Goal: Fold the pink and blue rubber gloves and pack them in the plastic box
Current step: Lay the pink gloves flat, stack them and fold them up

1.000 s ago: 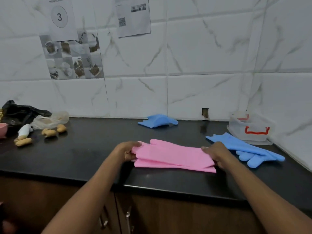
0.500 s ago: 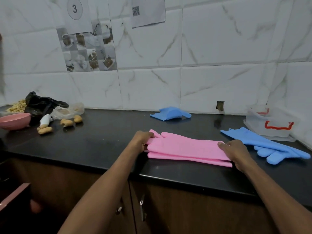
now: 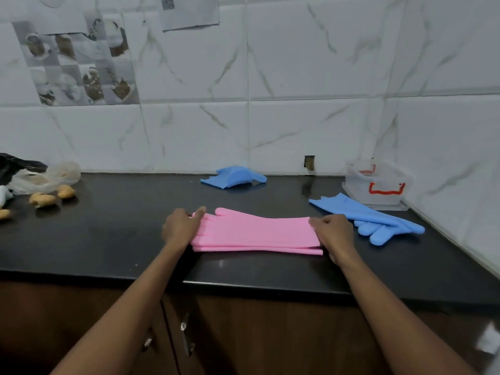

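The pink gloves [image 3: 257, 234] lie stacked lengthwise on the black counter [image 3: 121, 239], near its front edge. My left hand [image 3: 182, 227] grips their finger end. My right hand [image 3: 334, 234] grips their cuff end. A blue glove [image 3: 370, 217] lies flat just right of my right hand, fingers toward the front. Another blue glove [image 3: 234, 176], folded, rests at the back by the wall. The clear plastic box [image 3: 377, 185] with red markings stands in the back right corner, behind the flat blue glove.
At the far left lie a black bag [image 3: 16, 165], a clear plastic bag [image 3: 46, 177] and several small tan pieces [image 3: 43, 198]. A tiled wall bounds the counter at the back and right. Wooden cabinet doors [image 3: 243, 334] with handles run below the front edge.
The view has shifted, so the scene sits differently in frame. Both hands stay on the ends of the pink gloves, which lie a little straighter on the counter.
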`<control>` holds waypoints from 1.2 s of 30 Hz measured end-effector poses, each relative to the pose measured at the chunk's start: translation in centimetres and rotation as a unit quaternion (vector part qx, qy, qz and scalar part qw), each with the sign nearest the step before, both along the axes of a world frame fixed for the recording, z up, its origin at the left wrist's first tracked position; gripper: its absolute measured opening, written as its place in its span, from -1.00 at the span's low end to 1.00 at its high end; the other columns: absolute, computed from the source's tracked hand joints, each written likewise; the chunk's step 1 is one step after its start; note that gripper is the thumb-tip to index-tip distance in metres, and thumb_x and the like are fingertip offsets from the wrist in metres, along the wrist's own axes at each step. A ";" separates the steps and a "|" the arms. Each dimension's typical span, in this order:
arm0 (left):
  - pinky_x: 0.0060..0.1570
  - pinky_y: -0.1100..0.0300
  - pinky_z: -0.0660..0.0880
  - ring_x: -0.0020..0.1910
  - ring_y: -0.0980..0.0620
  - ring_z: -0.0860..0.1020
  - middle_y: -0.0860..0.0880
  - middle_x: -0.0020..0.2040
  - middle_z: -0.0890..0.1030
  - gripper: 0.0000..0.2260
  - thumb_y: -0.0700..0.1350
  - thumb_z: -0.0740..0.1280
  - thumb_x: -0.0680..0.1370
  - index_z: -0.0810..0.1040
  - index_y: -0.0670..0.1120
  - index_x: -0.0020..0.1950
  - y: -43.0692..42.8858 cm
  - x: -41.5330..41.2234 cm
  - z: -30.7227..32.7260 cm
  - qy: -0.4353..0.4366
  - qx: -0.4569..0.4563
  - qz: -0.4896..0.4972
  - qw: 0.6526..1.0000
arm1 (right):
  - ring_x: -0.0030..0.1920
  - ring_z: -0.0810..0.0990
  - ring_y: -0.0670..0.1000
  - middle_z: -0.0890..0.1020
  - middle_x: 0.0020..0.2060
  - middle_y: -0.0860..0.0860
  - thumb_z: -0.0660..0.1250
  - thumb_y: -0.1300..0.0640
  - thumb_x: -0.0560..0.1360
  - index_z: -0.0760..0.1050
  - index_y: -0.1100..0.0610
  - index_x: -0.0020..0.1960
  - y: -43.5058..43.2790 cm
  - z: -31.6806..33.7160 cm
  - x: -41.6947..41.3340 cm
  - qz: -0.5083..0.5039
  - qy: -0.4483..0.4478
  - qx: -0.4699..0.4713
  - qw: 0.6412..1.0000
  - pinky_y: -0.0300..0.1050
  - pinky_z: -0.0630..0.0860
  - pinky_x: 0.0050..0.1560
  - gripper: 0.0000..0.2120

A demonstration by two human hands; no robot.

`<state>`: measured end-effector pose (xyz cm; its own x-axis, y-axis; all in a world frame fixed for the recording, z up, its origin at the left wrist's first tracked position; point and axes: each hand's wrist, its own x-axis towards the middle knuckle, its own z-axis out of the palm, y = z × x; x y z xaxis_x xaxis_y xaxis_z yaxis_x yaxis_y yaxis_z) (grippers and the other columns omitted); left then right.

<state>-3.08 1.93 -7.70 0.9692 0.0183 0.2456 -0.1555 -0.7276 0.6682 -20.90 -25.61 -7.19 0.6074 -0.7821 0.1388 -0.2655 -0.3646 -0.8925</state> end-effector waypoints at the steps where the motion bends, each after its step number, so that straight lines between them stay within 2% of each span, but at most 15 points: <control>1: -0.09 0.09 0.44 0.01 -0.21 0.61 -0.19 -0.01 0.67 -0.54 0.23 0.26 0.55 0.65 -0.17 0.00 0.0 0.0 -0.4 -0.019 -0.007 0.006 1.000 | -0.42 0.45 0.01 0.50 -0.45 0.10 0.40 0.12 0.47 0.50 0.25 -0.36 0.1 0.1 -0.2 -0.004 -0.006 0.004 1.000 -0.13 0.36 -0.40 -0.71; 3: -0.07 0.08 0.44 0.05 -0.19 0.61 -0.16 0.05 0.68 -0.57 0.21 0.27 0.54 0.65 -0.13 0.09 0.2 -0.1 -1.0 -0.039 -0.026 0.010 0.999 | -0.47 0.56 0.00 0.63 -0.37 0.10 0.43 0.14 0.45 0.59 0.24 -0.26 0.3 0.2 -0.7 -0.004 -0.012 0.009 1.000 -0.16 0.43 -0.43 -0.82; 5: -0.06 0.07 0.46 0.04 -0.18 0.61 -0.14 0.05 0.69 -0.56 0.22 0.27 0.53 0.67 -0.11 0.11 0.4 -0.1 -1.2 -0.041 -0.036 0.005 0.999 | -0.45 0.60 0.00 0.67 -0.31 0.09 0.46 0.16 0.42 0.61 0.18 -0.15 0.4 0.2 -1.3 0.004 -0.013 0.008 1.000 -0.16 0.51 -0.42 -0.91; 8: -0.06 0.08 0.46 0.05 -0.15 0.62 -0.11 0.06 0.69 -0.54 0.24 0.29 0.51 0.68 -0.09 0.12 0.5 -0.2 -1.0 -0.040 -0.079 0.003 0.996 | -0.19 0.62 -0.02 0.65 -0.12 0.02 0.50 0.13 0.37 0.57 0.15 0.01 0.5 -0.1 -1.9 0.014 0.018 -0.036 0.999 -0.07 0.60 -0.16 -0.75; 11: 0.01 0.04 0.53 0.04 -0.14 0.62 -0.10 0.08 0.70 -0.66 0.10 0.35 0.49 0.68 -0.08 0.13 0.6 -0.5 -0.9 -0.045 -0.099 -0.008 0.994 | -0.13 0.58 -0.05 0.63 0.00 0.03 0.47 0.12 0.39 0.56 0.14 0.13 0.6 -0.3 -2.1 0.020 0.064 -0.083 0.994 -0.16 0.52 -0.15 -0.68; 15: 0.07 -0.02 0.57 0.09 -0.11 0.63 -0.07 0.11 0.69 -0.73 -0.04 0.39 0.49 0.67 -0.07 0.16 0.3 -0.8 -0.5 -0.112 -0.094 -0.032 0.989 | -0.15 0.58 -0.07 0.60 -0.04 -0.01 0.39 0.14 0.42 0.53 0.11 0.14 0.6 -0.3 -1.9 0.024 0.077 -0.096 0.992 -0.19 0.49 -0.23 -0.71; 18: 0.12 -0.01 0.56 0.12 -0.07 0.62 -0.05 0.13 0.69 -0.75 -0.09 0.40 0.50 0.67 -0.07 0.16 -0.2 -0.8 -0.4 -0.152 -0.114 -0.052 0.980 | -0.19 0.55 -0.10 0.59 -0.02 -0.02 0.38 0.12 0.43 0.49 0.05 0.13 0.4 -0.5 -1.9 0.010 0.063 -0.077 0.995 -0.24 0.42 -0.36 -0.72; 23: 0.06 0.01 0.56 0.05 -0.16 0.63 -0.13 0.07 0.70 -0.76 -0.10 0.42 0.48 0.69 -0.11 0.11 -0.2 0.0 -1.1 -0.061 -0.088 -0.038 0.993 | -0.04 0.57 -0.02 0.62 0.02 -0.01 0.37 0.10 0.42 0.55 0.08 0.12 0.4 -0.5 -1.7 0.024 0.096 -0.118 0.988 -0.14 0.48 -0.09 -0.72; 28: 0.04 0.05 0.52 0.06 -0.15 0.64 -0.14 0.04 0.71 -0.71 0.02 0.33 0.55 0.70 -0.16 0.07 -0.2 -0.6 -0.7 -0.112 -0.115 0.000 0.987 | -0.12 0.58 -0.04 0.64 -0.08 0.00 0.37 0.09 0.42 0.56 0.08 0.03 0.8 -0.4 -1.9 0.014 0.087 -0.134 0.987 -0.13 0.53 -0.15 -0.81; 30: -0.03 0.07 0.51 0.02 -0.14 0.64 -0.13 0.01 0.71 -0.66 0.09 0.29 0.57 0.70 -0.14 0.02 -0.1 -0.9 -0.6 -0.117 -0.109 0.005 0.987 | -0.20 0.58 -0.03 0.63 -0.17 0.00 0.36 0.08 0.43 0.53 0.06 -0.07 1.4 -0.2 -2.0 0.016 0.131 -0.183 0.974 -0.12 0.56 -0.20 -0.90; 32: -0.14 0.10 0.49 -0.06 -0.13 0.65 -0.11 -0.06 0.72 -0.59 0.16 0.23 0.58 0.72 -0.13 -0.07 -0.1 -1.3 -0.5 -0.144 -0.078 0.015 0.986 | -0.30 0.53 -0.05 0.58 -0.27 0.00 0.31 0.06 0.47 0.48 0.07 -0.13 2.3 0.0 -2.1 0.005 0.185 -0.258 0.948 -0.14 0.50 -0.31 -0.91; 34: -0.11 0.09 0.50 -0.06 -0.13 0.63 -0.10 -0.12 0.71 -0.51 0.21 0.17 0.59 0.71 -0.14 -0.12 -0.1 -1.5 -0.4 -0.180 -0.043 0.014 0.983 | -0.34 0.45 -0.07 0.51 -0.29 -0.02 0.27 0.02 0.50 0.43 0.08 -0.08 3.2 0.0 -2.2 -0.010 0.225 -0.322 0.920 -0.17 0.35 -0.38 -0.87; 36: -0.12 0.05 0.46 -0.08 -0.21 0.59 -0.09 -0.30 0.63 -0.45 0.24 0.10 0.60 0.62 -0.11 -0.32 -0.1 -1.5 -0.5 -0.169 -0.024 -0.035 0.985 | -0.29 0.43 -0.04 0.49 -0.22 -0.02 0.25 0.00 0.52 0.42 0.06 0.04 3.7 0.0 -2.4 -0.012 0.249 -0.351 0.903 -0.15 0.30 -0.32 -0.83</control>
<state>-4.55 1.81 -8.21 0.8312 -0.0260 0.5554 -0.4237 -0.6764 0.6025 -23.28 -21.91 -7.19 0.7157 -0.6210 0.3196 -0.5850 -0.7830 -0.2115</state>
